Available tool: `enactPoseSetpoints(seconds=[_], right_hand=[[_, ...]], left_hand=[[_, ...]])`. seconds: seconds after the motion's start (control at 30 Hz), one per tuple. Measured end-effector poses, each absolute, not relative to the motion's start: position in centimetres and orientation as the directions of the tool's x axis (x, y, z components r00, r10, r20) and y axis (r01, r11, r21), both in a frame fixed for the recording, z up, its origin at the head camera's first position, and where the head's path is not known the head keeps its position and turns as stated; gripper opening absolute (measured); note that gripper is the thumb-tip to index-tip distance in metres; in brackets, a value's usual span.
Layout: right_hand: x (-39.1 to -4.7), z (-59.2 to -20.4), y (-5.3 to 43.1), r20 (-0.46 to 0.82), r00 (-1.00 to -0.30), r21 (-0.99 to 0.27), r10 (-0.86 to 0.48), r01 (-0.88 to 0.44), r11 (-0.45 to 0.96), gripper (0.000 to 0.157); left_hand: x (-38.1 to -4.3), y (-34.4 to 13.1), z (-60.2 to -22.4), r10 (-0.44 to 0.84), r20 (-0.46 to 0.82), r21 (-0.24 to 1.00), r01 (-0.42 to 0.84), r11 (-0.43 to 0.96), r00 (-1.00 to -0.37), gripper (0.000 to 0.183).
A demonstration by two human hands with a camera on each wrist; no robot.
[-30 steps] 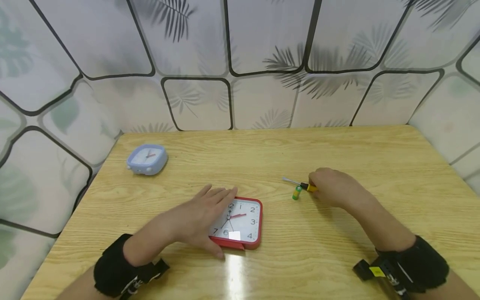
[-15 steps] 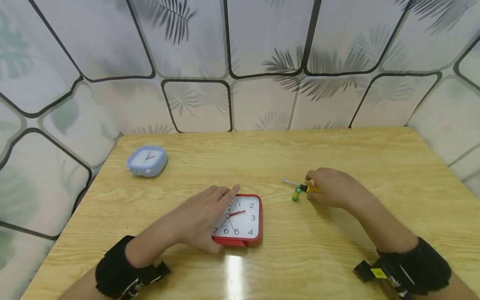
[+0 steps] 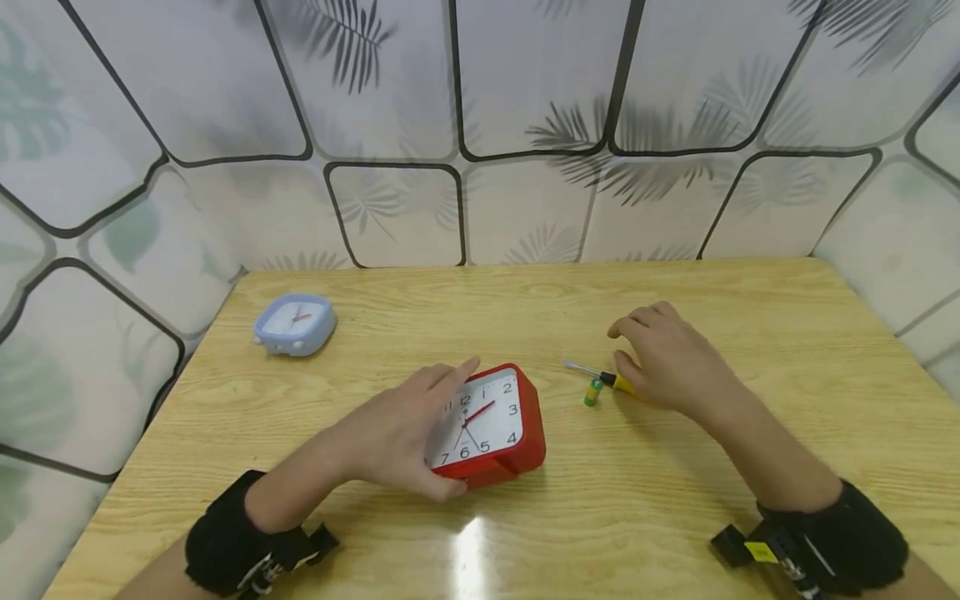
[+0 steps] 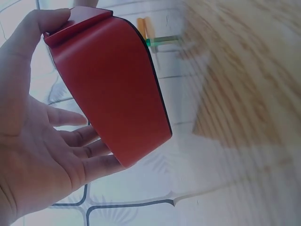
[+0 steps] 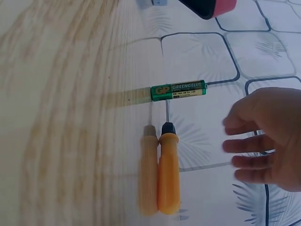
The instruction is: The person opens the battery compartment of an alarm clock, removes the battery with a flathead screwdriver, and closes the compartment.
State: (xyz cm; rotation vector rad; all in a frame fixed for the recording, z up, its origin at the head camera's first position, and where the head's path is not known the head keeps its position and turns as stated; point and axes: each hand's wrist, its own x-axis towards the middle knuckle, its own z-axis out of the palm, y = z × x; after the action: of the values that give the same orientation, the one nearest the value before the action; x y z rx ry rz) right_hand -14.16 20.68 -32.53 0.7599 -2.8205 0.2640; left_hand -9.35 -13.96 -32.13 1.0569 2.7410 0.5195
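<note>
My left hand point(image 3: 405, 433) grips a red square alarm clock point(image 3: 491, 417) by its left side, with the thumb at the lower edge. The clock is tilted, its white dial facing up toward the head camera. In the left wrist view, the red casing point(image 4: 113, 89) is held away from the tabletop by the thumb and fingers. My right hand point(image 3: 671, 358) hovers over a screwdriver point(image 3: 618, 383) with a yellow handle, fingers loosely bent and holding nothing. Beside the screwdriver's shaft, a small green battery point(image 3: 592, 392) stands upright. The right wrist view shows the lying screwdriver point(image 5: 169, 174) apart from the fingers.
A light blue alarm clock point(image 3: 295, 325) sits at the far left of the wooden table point(image 3: 450, 317). Patterned wall covering point(image 3: 405, 212) rises behind the table and along both sides.
The red clock has risen and tilted in my left hand, which has closed round its side. My right hand has let go of the screwdriver and lifted slightly. The battery stays put.
</note>
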Motion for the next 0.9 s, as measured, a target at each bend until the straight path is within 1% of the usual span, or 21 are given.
enactPoseSetpoints(seconds=[0.1, 0.17, 0.27, 0.37, 0.47, 0.57, 0.67, 0.73, 0.8, 0.83, 0.87, 0.9], right_hand=[[-14.2, -32.5, 20.4, 0.440, -0.769, -0.103, -0.464, -0.556, 0.824, 0.016], [-14.0, -32.4, 20.2, 0.556, -0.698, -0.091, -0.452, -0.591, 0.802, 0.014], [-13.6, -32.2, 19.6, 0.686, -0.583, -0.081, -0.435, -0.656, 0.750, 0.010], [-12.8, -31.8, 18.7, 0.754, -0.482, -0.056, -0.447, -0.725, 0.687, 0.014], [-12.0, -31.6, 17.7, 0.775, -0.424, -0.042, -0.469, -0.775, 0.631, 0.018], [-11.4, -31.5, 16.9, 0.770, -0.410, -0.063, -0.489, -0.812, 0.581, 0.019], [-10.8, -31.7, 16.3, 0.750, -0.419, -0.122, -0.512, -0.848, 0.515, 0.018], [-10.4, -31.9, 15.9, 0.717, -0.445, -0.194, -0.536, -0.867, 0.459, 0.016], [-9.9, -32.0, 15.4, 0.661, -0.496, -0.304, -0.563, -0.863, 0.404, 0.014], [-9.6, -32.1, 15.1, 0.625, -0.529, -0.367, -0.575, -0.848, 0.382, 0.017], [-9.3, -32.1, 14.9, 0.585, -0.560, -0.430, -0.587, -0.828, 0.360, 0.026], [-9.0, -32.2, 14.7, 0.539, -0.590, -0.491, -0.600, -0.800, 0.345, 0.040]], left_hand=[[-9.4, -14.0, -32.0, 0.668, -0.007, 0.407, 0.608, 0.682, -0.744, 0.119], [-9.4, -14.0, -31.9, 0.665, 0.012, 0.437, 0.602, 0.669, -0.747, 0.119], [-9.3, -14.0, -31.8, 0.664, 0.052, 0.518, 0.589, 0.620, -0.746, 0.118], [-9.0, -14.0, -31.7, 0.667, 0.103, 0.626, 0.569, 0.533, -0.738, 0.115], [-8.8, -13.8, -31.6, 0.667, 0.144, 0.735, 0.530, 0.423, -0.731, 0.115], [-8.7, -13.6, -31.6, 0.662, 0.177, 0.801, 0.497, 0.333, -0.728, 0.115], [-8.7, -13.6, -31.7, 0.651, 0.205, 0.821, 0.491, 0.292, -0.731, 0.115], [-8.7, -13.6, -31.8, 0.644, 0.225, 0.825, 0.495, 0.273, -0.731, 0.115], [-8.7, -13.5, -31.8, 0.638, 0.242, 0.833, 0.493, 0.250, -0.731, 0.116], [-8.7, -13.4, -31.9, 0.636, 0.251, 0.840, 0.491, 0.232, -0.729, 0.116], [-8.7, -13.4, -32.0, 0.635, 0.264, 0.848, 0.489, 0.206, -0.726, 0.115], [-8.7, -13.3, -32.0, 0.632, 0.279, 0.860, 0.480, 0.170, -0.723, 0.114]])
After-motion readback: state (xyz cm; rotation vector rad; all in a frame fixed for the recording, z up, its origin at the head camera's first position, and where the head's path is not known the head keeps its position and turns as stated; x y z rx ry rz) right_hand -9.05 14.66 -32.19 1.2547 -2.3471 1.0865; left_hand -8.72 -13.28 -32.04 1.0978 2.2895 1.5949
